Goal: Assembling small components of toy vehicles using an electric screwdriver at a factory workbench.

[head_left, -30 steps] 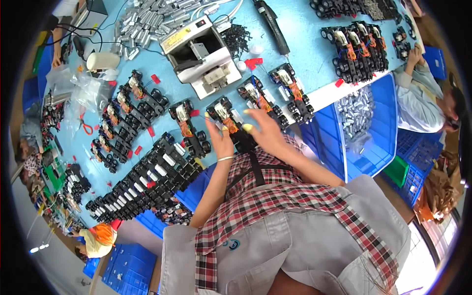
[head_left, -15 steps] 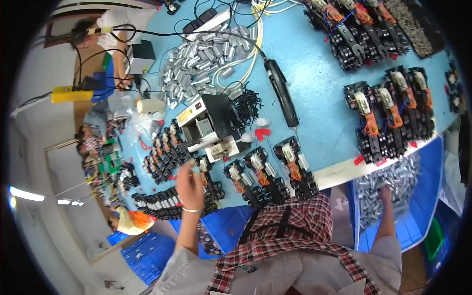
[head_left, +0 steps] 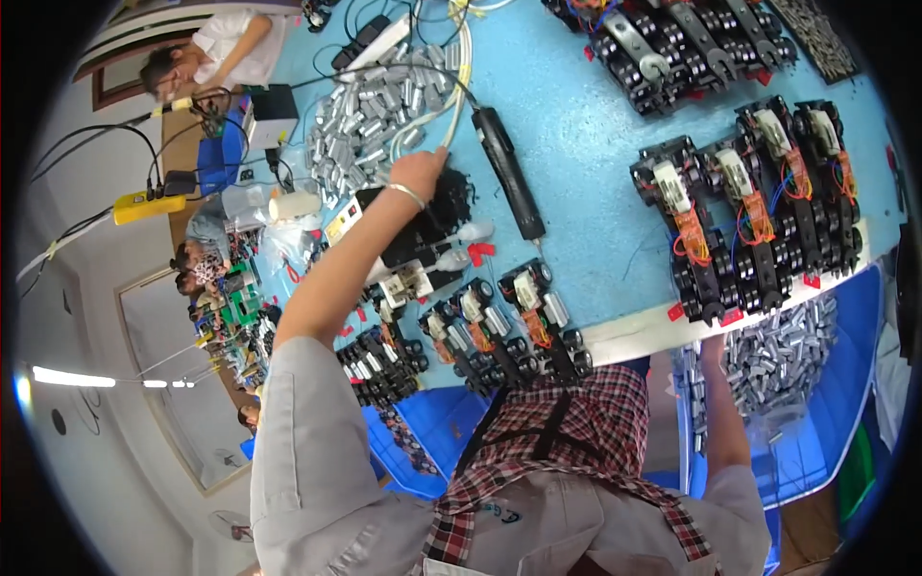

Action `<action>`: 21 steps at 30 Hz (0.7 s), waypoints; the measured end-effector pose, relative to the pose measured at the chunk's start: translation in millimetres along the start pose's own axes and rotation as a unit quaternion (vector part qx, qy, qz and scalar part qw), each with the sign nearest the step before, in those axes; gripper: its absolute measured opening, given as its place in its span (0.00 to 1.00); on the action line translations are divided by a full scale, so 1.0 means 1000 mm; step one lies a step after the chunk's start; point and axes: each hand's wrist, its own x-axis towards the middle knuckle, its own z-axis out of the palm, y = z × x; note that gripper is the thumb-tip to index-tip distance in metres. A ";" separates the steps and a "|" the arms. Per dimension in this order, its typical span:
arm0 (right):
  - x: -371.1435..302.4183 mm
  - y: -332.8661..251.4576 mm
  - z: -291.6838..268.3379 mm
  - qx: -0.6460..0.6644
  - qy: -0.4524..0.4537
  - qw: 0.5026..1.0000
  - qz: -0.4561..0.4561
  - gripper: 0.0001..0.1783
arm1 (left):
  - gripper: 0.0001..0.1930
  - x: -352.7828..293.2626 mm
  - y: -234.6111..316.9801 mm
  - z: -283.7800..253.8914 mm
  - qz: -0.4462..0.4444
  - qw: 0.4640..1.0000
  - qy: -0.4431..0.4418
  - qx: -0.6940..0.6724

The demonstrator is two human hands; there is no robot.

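Observation:
My left hand reaches across the blue table, its fingers curled. It is over the far end of a black box machine, beside white cables and a pile of short black pieces. What the fingers hold, if anything, I cannot make out. Silver metal cylinders lie heaped just beyond it. My right hand is low at the right, at a blue bin of silver cylinders. The table's edge hides its fingers. A black electric screwdriver lies between the hands.
Small black wheeled chassis with orange wires line the near edge. More chassis stand at the right and far right. Small plastic bottles stand by the machine. A person sits at the far left.
My left hand has moved forward and right, from above the near chassis to past the machine. My right hand has moved from among the bin's cylinders toward the table edge. The view has shifted.

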 end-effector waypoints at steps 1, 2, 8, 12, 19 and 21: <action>-0.008 0.000 -0.007 -0.029 0.052 0.997 -0.053 0.25 | 0.14 0.007 -0.006 0.004 -0.011 1.000 0.002 0.000; -0.011 -0.011 -0.022 -0.149 -0.012 0.987 0.062 0.20 | 0.16 0.004 -0.007 0.000 -0.014 0.999 0.024 -0.025; -0.086 -0.064 -0.094 0.418 0.114 0.891 0.136 0.08 | 0.18 -0.103 -0.042 -0.058 -0.021 0.907 0.158 -0.389; -0.189 -0.186 -0.098 0.407 0.115 0.906 -0.022 0.15 | 0.14 -0.240 -0.067 0.015 -0.185 0.616 0.245 -0.725; -0.327 -0.432 0.107 0.260 -0.345 0.880 -0.199 0.28 | 0.15 -0.354 0.006 0.202 -0.361 0.262 0.170 -0.879; -0.345 -0.457 0.186 0.294 -0.394 0.840 -0.230 0.26 | 0.13 -0.343 0.009 0.216 -0.385 0.198 0.145 -0.890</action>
